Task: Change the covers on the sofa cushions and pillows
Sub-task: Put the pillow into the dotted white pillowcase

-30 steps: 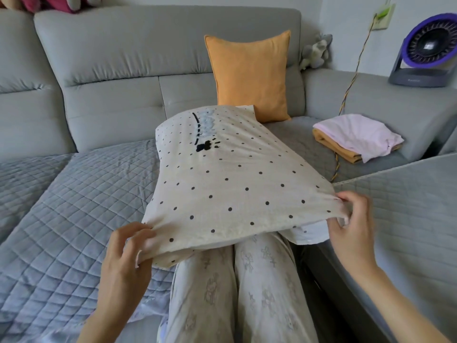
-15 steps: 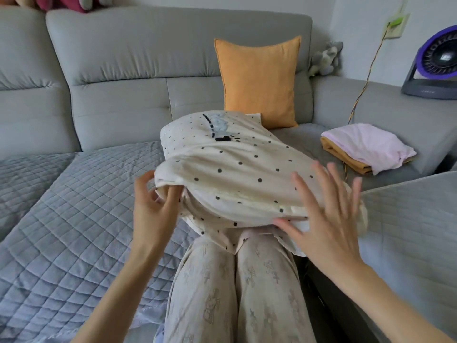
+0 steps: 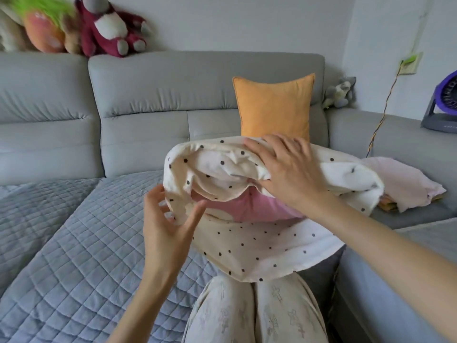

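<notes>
A cream polka-dot pillow cover (image 3: 259, 246) is bunched and peeled back over a pink pillow (image 3: 249, 206) that lies across my knees. My right hand (image 3: 286, 172) lies on top of the bunched cover, fingers spread and bent over the folded edge, with the thumb tucked under it. My left hand (image 3: 168, 224) hovers at the cover's left edge, fingers loose and spread, gripping nothing. An orange cushion (image 3: 274, 107) leans upright against the sofa back behind the pillow.
Folded pink and orange covers (image 3: 405, 189) lie on the sofa seat to the right. A grey quilted mat (image 3: 61, 243) covers the seat at left. Plush toys (image 3: 106, 26) sit along the sofa top, a small one (image 3: 340, 92) in the corner. A purple fan (image 3: 442, 107) and a cable (image 3: 380, 115) are at right.
The cover has been rolled further back, baring the pink pillow. My right hand moved up onto the bunched cover; my left hand let go of the edge. The camera tilted up.
</notes>
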`<state>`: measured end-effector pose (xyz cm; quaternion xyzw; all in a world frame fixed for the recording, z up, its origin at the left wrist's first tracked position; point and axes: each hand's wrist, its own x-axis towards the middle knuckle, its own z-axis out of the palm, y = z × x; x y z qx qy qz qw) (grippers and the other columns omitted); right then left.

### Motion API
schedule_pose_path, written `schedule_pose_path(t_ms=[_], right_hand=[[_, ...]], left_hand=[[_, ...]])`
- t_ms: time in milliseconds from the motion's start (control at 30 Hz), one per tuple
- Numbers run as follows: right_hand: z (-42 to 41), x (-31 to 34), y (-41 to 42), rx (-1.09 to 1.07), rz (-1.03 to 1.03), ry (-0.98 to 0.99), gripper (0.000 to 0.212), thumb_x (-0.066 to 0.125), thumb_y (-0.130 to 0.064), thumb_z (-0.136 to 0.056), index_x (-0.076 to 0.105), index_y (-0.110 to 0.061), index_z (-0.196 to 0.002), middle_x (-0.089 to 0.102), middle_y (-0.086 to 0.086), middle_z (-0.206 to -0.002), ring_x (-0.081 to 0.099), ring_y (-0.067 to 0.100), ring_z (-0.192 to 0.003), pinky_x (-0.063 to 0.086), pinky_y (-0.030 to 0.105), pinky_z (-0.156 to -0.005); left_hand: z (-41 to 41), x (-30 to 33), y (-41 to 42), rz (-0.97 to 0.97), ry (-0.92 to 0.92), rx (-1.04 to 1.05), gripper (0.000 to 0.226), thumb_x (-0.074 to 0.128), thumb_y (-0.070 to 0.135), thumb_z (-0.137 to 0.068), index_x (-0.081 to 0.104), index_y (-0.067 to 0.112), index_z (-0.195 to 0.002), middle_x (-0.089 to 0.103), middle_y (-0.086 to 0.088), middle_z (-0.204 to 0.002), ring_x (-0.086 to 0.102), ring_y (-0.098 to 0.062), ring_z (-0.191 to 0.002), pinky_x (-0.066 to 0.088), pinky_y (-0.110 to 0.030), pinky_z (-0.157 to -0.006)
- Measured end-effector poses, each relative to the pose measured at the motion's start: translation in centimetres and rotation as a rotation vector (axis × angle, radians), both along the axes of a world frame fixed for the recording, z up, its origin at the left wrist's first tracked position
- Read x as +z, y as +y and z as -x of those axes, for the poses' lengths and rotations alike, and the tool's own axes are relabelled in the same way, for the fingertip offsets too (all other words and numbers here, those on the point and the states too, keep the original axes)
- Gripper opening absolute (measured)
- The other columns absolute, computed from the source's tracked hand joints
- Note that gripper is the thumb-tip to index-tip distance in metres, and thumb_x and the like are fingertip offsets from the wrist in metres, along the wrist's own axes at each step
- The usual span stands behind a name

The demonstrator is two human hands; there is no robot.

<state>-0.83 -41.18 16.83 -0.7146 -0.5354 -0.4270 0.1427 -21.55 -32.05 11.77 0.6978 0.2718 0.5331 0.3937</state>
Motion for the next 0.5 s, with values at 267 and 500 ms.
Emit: schedule_pose_path(t_ms=[267,500], right_hand=[[-1.8,2.5,1.9,-0.01,0.051,0.003,0.075,0.079,-0.043,-0.064,0.048,-0.032,-0.132,0.061,0.002,-0.107,0.06,0.027,-0.095,0.043,0.04,-0.073],[-2.0,5.0,3.3,-0.088,0.187,0.142,0.073,0.055,-0.061,-0.079,0.023,-0.044,-0.143,0.047,-0.004,-0.13,0.045,0.021,-0.118,0.033,0.038,-0.089]], left_hand=[[1.2,2.3,7.6,-0.284,0.213,0.342,0.01,0.056,0.01,-0.091,0.06,0.009,-0.101,0.063,-0.009,-0.097,0.051,-0.017,-0.069,0.037,-0.03,-0.061],[0.4,1.8,5.7,-0.965,0.247,0.381,0.024,0.061,-0.002,-0.081,0.051,0.009,-0.1,0.054,-0.012,-0.093,0.048,-0.026,-0.078,0.041,-0.035,-0.066]])
